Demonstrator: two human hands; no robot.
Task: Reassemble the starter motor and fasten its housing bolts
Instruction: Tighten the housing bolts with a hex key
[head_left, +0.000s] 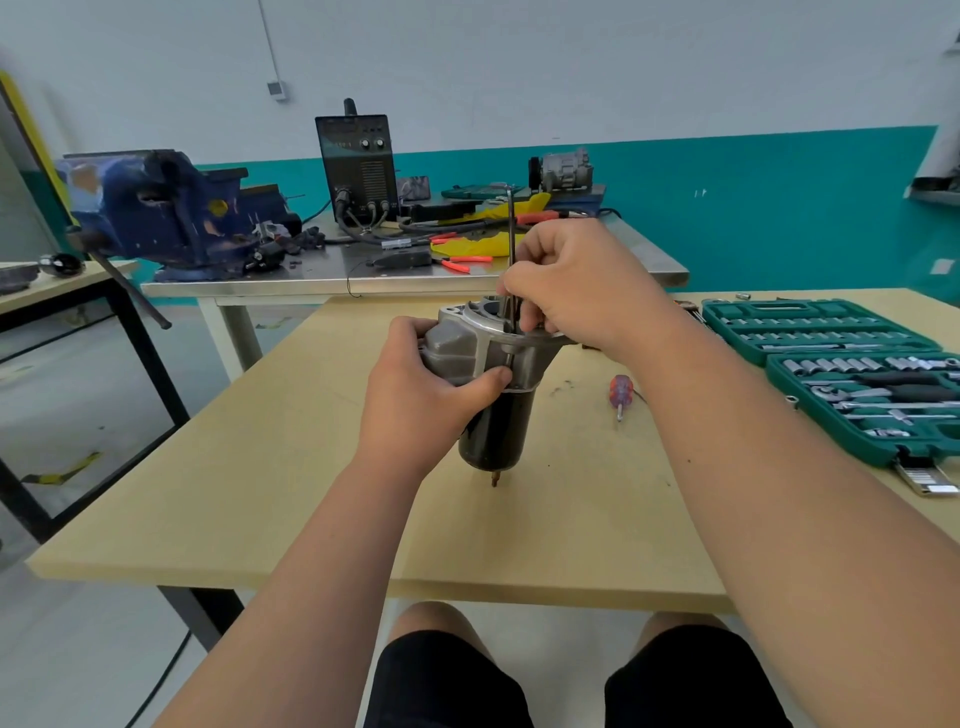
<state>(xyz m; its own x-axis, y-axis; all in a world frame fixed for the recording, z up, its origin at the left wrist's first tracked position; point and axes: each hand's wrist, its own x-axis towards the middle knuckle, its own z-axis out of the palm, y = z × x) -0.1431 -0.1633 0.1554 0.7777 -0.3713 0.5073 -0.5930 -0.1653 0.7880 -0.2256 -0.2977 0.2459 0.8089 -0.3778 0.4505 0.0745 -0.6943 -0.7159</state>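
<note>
Grey cast metal over black steel: the starter motor (498, 415) stands upright at the middle of a pale wooden table (260, 467), its nose housing (452, 343) already seated on the dark cylindrical body. The left hand (421, 395) is wrapped around the housing, thumb pressed across its front. The right hand (576, 291) pinches a long through bolt (511, 234) that rises well above the motor and passes down through the housing flange. A short metal tip (494, 478) shows beneath the body; whether it belongs to this bolt or another cannot be told, nor whether the motor's weight rests on the table or in the hand.

The main parts appear joined, so reassembly looks well advanced, but fastening seems barely begun. The bolt is being fed by fingers alone, with most of its length exposed and no wrench on it.

A red-handled screwdriver (621, 395) lies near the motor on the right. Farther right, an open green socket set (857, 384) lies with its tools in their slots. Behind, a steel table (649, 260) carries a blue vise (166, 208) and a welding machine (358, 166).
</note>
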